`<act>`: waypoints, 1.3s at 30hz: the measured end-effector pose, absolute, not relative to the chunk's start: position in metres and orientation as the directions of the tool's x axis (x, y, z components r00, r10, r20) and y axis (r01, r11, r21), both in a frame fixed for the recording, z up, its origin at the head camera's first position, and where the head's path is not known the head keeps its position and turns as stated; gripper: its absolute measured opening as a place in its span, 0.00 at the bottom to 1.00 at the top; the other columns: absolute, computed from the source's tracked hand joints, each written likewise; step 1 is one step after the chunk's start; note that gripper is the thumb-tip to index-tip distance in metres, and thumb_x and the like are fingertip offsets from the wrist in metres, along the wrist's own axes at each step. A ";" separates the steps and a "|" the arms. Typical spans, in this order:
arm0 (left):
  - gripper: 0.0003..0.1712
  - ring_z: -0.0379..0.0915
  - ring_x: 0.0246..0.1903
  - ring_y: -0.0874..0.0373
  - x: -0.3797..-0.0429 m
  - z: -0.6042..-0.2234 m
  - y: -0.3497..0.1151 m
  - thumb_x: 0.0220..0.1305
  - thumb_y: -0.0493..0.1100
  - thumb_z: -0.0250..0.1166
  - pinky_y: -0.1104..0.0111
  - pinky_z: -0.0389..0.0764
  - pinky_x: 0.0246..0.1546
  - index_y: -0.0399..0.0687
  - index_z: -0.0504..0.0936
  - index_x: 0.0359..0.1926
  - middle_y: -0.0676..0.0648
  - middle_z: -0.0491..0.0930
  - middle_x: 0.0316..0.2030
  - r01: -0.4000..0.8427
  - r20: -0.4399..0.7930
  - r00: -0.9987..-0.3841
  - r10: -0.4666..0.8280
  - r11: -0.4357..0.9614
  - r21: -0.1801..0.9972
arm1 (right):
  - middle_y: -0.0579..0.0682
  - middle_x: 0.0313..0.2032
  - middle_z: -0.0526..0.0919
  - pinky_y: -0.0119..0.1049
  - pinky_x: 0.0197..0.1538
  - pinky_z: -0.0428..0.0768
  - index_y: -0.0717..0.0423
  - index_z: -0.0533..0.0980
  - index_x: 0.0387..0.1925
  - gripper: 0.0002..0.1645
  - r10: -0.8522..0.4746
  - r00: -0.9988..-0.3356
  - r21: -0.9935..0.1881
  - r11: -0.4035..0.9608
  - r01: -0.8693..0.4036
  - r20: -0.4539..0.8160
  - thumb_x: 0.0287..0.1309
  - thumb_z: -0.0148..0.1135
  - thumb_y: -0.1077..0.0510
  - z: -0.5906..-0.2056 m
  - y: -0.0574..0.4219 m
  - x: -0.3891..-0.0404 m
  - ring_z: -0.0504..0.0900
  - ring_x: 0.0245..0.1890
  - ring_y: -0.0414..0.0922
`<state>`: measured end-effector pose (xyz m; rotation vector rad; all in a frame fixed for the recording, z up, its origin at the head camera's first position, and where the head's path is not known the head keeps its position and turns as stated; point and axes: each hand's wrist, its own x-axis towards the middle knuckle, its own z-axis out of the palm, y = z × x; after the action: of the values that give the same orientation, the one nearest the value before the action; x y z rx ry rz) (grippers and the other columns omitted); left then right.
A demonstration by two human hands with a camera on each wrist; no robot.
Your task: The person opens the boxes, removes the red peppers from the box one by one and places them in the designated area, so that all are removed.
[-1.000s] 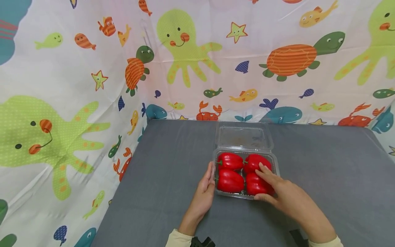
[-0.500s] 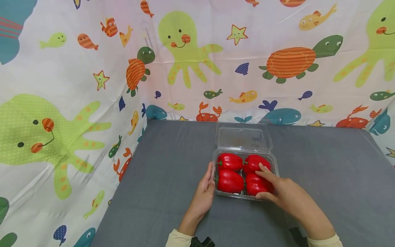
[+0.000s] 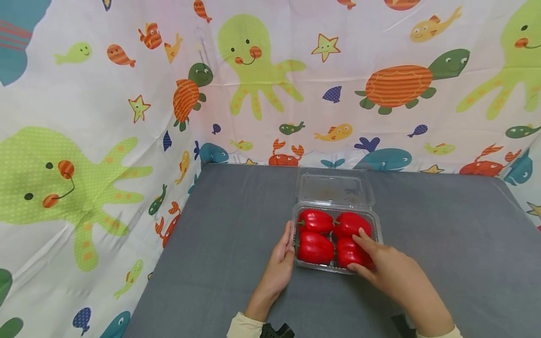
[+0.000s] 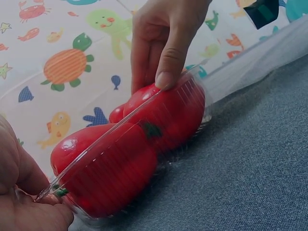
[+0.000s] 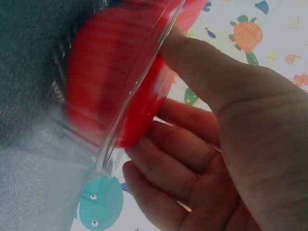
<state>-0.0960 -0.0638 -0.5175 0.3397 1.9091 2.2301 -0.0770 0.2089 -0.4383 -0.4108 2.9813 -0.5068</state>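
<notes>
the front right red pepper (image 3: 352, 253) lay in the clear box (image 3: 376, 223), its long axis sideways, at the left of the nearer right hand (image 3: 389, 267), whose grip clasped it; the left hand (image 3: 277, 265) pinched the box's left rim.

Head: from above, facing forward and down, farthest off; tray (image 3: 321, 268) right of centre, curtain (image 3: 270, 47) across the top.
Left wrist: close, slanted, facing the tray's side; right hand (image 4: 166, 43) at upper centre.
Right wrist: nearest, turned almost sideways; table (image 5: 29, 96) at left, right hand filling lower right.
Head and left wrist: share tray, right hand.
</notes>
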 end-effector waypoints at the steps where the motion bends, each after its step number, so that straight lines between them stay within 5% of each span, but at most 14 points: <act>1: 0.39 0.34 0.84 0.50 -0.096 -0.518 -0.064 0.81 0.28 0.41 0.62 0.50 0.78 0.45 0.39 0.86 0.48 0.40 0.86 0.010 0.056 -0.957 0.286 -0.158 0.987 | 0.65 0.54 0.87 0.56 0.37 0.90 0.57 0.77 0.70 0.52 -0.271 -0.961 -0.331 0.912 -0.241 -0.047 0.51 0.80 0.34 -0.438 0.208 -0.076 0.89 0.42 0.59; 10: 0.39 0.35 0.84 0.54 -0.095 -0.514 -0.063 0.81 0.29 0.41 0.67 0.51 0.78 0.46 0.39 0.86 0.50 0.40 0.86 -0.015 0.032 -0.959 0.282 -0.162 0.987 | 0.50 0.28 0.87 0.45 0.31 0.89 0.64 0.76 0.68 0.55 -0.195 -0.974 -0.326 0.934 -0.149 -0.112 0.48 0.81 0.33 -0.434 0.200 -0.073 0.80 0.23 0.43; 15: 0.39 0.35 0.84 0.54 -0.094 -0.513 -0.063 0.81 0.29 0.41 0.70 0.51 0.77 0.45 0.39 0.86 0.50 0.40 0.86 -0.015 0.030 -0.960 0.279 -0.158 0.987 | 0.53 0.29 0.88 0.49 0.32 0.90 0.66 0.78 0.64 0.57 -0.152 -0.984 -0.303 0.946 -0.118 -0.091 0.45 0.80 0.28 -0.434 0.193 -0.072 0.82 0.25 0.46; 24: 0.40 0.35 0.83 0.58 -0.094 -0.512 -0.063 0.81 0.28 0.41 0.70 0.50 0.77 0.45 0.39 0.86 0.52 0.40 0.86 -0.019 0.028 -0.959 0.283 -0.165 0.986 | 0.54 0.24 0.84 0.46 0.26 0.87 0.70 0.81 0.54 0.50 -0.119 -0.993 -0.266 0.958 -0.109 -0.021 0.44 0.83 0.33 -0.432 0.185 -0.075 0.78 0.19 0.45; 39: 0.39 0.32 0.83 0.55 -0.096 -0.518 -0.064 0.80 0.26 0.39 0.63 0.44 0.80 0.43 0.38 0.86 0.48 0.37 0.86 -0.010 0.049 -0.950 0.310 -0.185 0.983 | 0.50 0.21 0.80 0.40 0.22 0.82 0.71 0.80 0.51 0.49 -0.135 -0.990 -0.281 0.952 -0.119 -0.038 0.41 0.85 0.36 -0.433 0.186 -0.080 0.73 0.17 0.43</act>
<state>-0.0962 -0.0644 -0.5176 0.3514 1.8563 2.2410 -0.0795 0.1858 -0.4327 -0.1990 3.0473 -0.4333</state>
